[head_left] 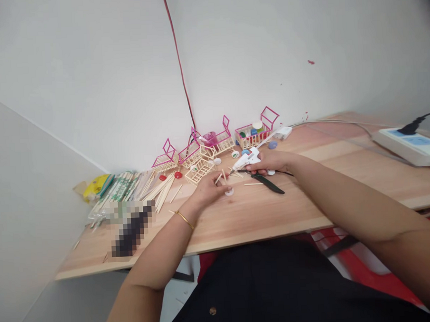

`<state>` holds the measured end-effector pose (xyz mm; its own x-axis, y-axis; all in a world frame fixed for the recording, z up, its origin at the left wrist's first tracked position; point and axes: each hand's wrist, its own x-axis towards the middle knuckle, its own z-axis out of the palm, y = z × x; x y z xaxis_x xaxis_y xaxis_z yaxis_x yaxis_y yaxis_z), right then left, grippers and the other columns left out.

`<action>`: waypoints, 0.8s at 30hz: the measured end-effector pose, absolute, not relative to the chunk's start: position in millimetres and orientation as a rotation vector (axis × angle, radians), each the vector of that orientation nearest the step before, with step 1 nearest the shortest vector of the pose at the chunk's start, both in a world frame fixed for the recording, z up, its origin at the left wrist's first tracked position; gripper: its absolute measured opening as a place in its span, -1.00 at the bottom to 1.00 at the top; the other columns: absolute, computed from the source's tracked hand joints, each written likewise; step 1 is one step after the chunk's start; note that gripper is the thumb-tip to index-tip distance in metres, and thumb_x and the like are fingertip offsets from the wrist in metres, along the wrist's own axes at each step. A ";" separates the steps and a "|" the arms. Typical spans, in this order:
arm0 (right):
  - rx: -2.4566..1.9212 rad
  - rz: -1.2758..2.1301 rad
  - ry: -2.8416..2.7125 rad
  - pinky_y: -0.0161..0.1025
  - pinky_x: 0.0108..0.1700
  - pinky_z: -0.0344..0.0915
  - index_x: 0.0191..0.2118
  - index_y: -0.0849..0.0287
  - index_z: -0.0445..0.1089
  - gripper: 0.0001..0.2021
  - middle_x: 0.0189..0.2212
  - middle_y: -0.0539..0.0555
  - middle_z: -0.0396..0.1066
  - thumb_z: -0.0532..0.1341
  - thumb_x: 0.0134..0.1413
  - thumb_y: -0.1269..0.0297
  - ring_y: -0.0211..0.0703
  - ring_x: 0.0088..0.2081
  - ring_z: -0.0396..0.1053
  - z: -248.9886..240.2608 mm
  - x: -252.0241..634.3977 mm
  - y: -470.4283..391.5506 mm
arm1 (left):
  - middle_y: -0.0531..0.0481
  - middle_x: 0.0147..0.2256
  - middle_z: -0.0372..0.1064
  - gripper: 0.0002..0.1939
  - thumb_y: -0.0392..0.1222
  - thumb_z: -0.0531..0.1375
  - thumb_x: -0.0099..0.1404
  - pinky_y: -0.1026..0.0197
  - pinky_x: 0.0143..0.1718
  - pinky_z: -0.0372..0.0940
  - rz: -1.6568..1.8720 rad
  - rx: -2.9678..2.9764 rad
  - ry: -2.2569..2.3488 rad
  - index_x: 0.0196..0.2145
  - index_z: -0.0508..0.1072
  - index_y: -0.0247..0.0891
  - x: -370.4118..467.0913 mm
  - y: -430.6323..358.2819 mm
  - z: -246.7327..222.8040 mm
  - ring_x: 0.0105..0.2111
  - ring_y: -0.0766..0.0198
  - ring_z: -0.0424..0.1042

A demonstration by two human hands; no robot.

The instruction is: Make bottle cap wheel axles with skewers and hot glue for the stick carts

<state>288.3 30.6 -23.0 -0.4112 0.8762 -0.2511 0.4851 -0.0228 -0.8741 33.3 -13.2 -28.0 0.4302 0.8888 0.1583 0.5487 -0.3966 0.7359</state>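
Observation:
My right hand (pixel 267 162) is wrapped round a white hot glue gun (pixel 249 156), whose nozzle points left and down. Close to that nozzle, my left hand (pixel 209 187) pinches short wooden sticks (pixel 219 178) between thumb and fingers. Just under its fingertips a whitish round cap (pixel 229 191) lies on the table; whether the sticks touch it I cannot tell. Dark-handled pliers (pixel 269 183) rest below my right hand, their front end partly hidden. A loose cut stick (pixel 253 184) lies beside them. Behind my hands stands a plain stick basket (pixel 200 171).
Small stick carts with pink trim (pixel 165 161) line the wall, one holding bottle caps (pixel 254 131). Long sticks (pixel 164 194) and bagged chopsticks (pixel 113 191) lie left, near a yellow packet (pixel 96 186). A power strip (pixel 410 145) sits right. The wooden table (pixel 309 195) ends close to my body.

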 end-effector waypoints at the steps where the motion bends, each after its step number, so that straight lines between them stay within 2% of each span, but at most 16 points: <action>1: -1.430 1.413 -1.886 -0.38 -0.66 -0.02 -0.51 0.19 0.34 -0.55 -0.73 -0.07 0.22 0.35 -0.25 -0.14 -0.38 -0.67 0.09 -22.4 288.2 30.3 | 0.16 -0.55 0.15 -0.57 -0.09 0.30 0.01 0.33 -0.50 0.01 0.695 2.107 1.222 -0.16 0.44 -0.31 32.1 -12.7 -27.2 -0.55 0.42 0.08; 6: -1.417 1.421 -1.899 -0.40 -0.66 -0.04 -0.50 0.20 0.34 -0.56 -0.74 -0.09 0.19 0.33 -0.20 -0.13 -0.40 -0.67 0.05 -21.8 287.8 29.9 | 0.11 -0.50 0.22 -0.48 -0.09 0.33 -0.04 0.30 -0.43 0.08 0.523 2.233 1.244 -0.11 0.43 -0.33 27.4 -9.2 -27.1 -0.50 0.36 0.16; 14: -1.413 1.429 -1.870 -0.40 -0.68 -0.04 -0.50 0.19 0.33 -0.58 -0.75 -0.10 0.19 0.34 -0.21 -0.10 -0.40 -0.69 0.04 -20.9 286.8 28.6 | 0.05 -0.40 0.29 -0.56 -0.09 0.35 -0.07 0.27 -0.37 0.13 0.422 2.334 1.266 -0.20 0.48 -0.28 27.7 -7.9 -31.9 -0.44 0.31 0.22; 19: -1.363 1.443 -1.866 -0.41 -0.68 -0.04 -0.48 0.19 0.33 -0.57 -0.76 -0.11 0.19 0.35 -0.23 -0.10 -0.41 -0.69 0.03 -24.6 287.1 30.8 | 0.05 -0.42 0.31 -0.55 -0.07 0.35 -0.06 0.27 -0.37 0.15 0.535 2.239 1.238 -0.20 0.49 -0.30 27.7 -8.2 -31.0 -0.42 0.31 0.25; 24: -1.391 1.434 -1.876 -0.40 -0.68 -0.03 -0.49 0.18 0.33 -0.57 -0.75 -0.10 0.19 0.33 -0.21 -0.12 -0.40 -0.69 0.03 -24.2 287.4 30.7 | 0.02 -0.41 0.36 -0.65 -0.08 0.31 0.02 0.28 -0.36 0.17 0.809 2.026 1.154 -0.25 0.50 -0.33 30.1 -10.8 -26.3 -0.41 0.31 0.29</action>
